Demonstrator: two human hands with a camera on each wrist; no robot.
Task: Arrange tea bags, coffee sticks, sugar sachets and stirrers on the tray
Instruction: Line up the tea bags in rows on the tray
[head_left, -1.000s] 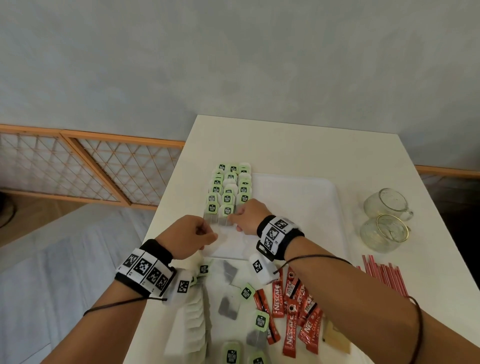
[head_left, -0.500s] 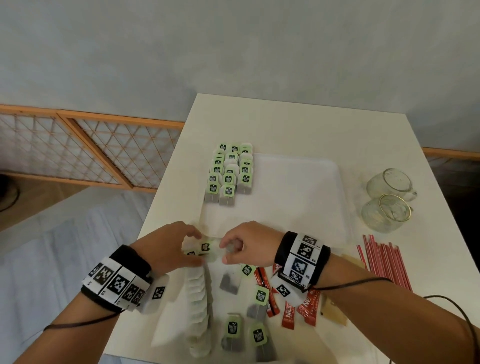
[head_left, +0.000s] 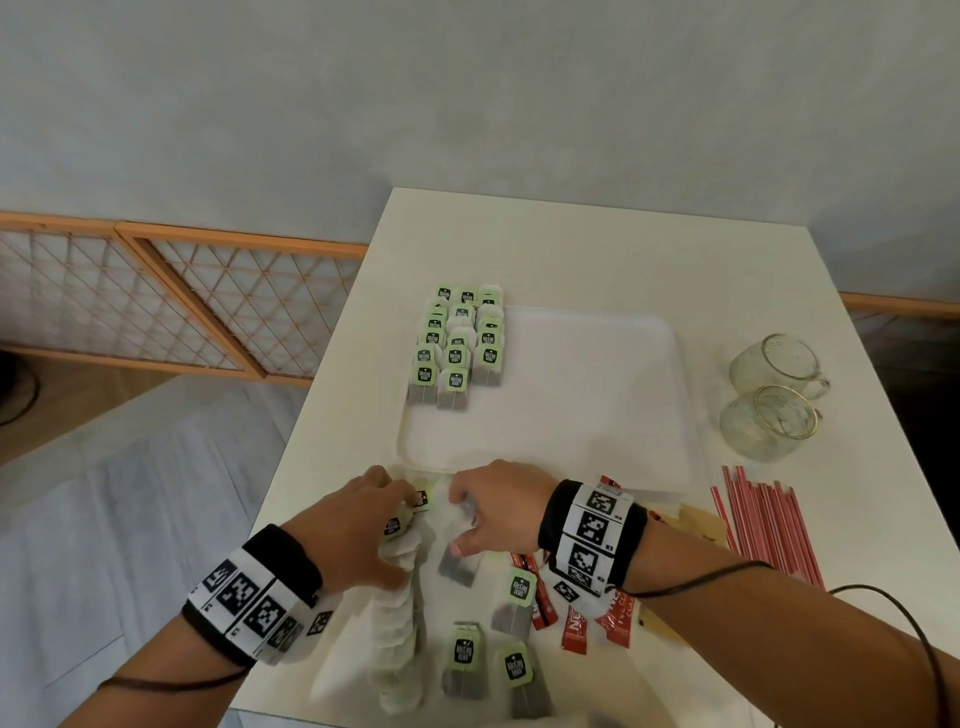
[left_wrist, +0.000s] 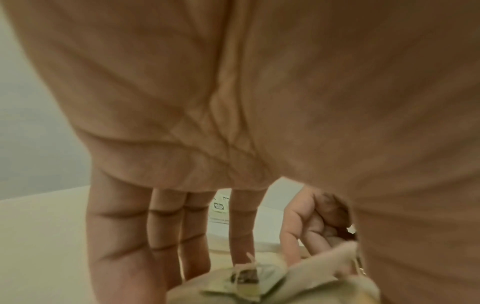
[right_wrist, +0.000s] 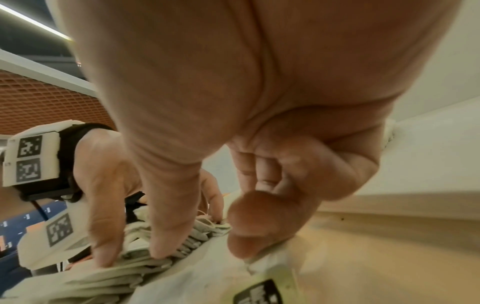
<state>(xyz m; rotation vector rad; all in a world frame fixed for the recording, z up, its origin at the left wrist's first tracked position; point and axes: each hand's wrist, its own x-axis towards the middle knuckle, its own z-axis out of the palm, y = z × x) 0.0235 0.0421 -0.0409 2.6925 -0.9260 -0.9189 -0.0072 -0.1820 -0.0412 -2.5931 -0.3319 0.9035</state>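
Tea bags with green tags (head_left: 457, 343) lie in three rows on the far left part of the white tray (head_left: 597, 395). Just in front of the tray, a stack of white tea bags (head_left: 400, 618) lies on the table. My left hand (head_left: 397, 519) holds the far end of that stack (left_wrist: 241, 275) between fingers and thumb. Facing it, my right hand (head_left: 462, 525) has curled fingers pinching a tea bag (right_wrist: 262, 273) at the same spot. Several loose tea bags (head_left: 519, 597) lie beside red coffee sticks (head_left: 576, 629). Brown sugar sachets (head_left: 701, 525) and red-striped stirrers (head_left: 763, 525) lie to the right.
Two glass mugs (head_left: 774, 364) (head_left: 763, 426) stand right of the tray. The table (head_left: 571, 249) ends at a drop on the left. A wooden lattice panel (head_left: 182, 306) stands against the wall beyond it. Most of the tray's right part is bare.
Both hands have drawn back from the tea bag rows on the tray to the stack in front of it, and now meet over its far end.
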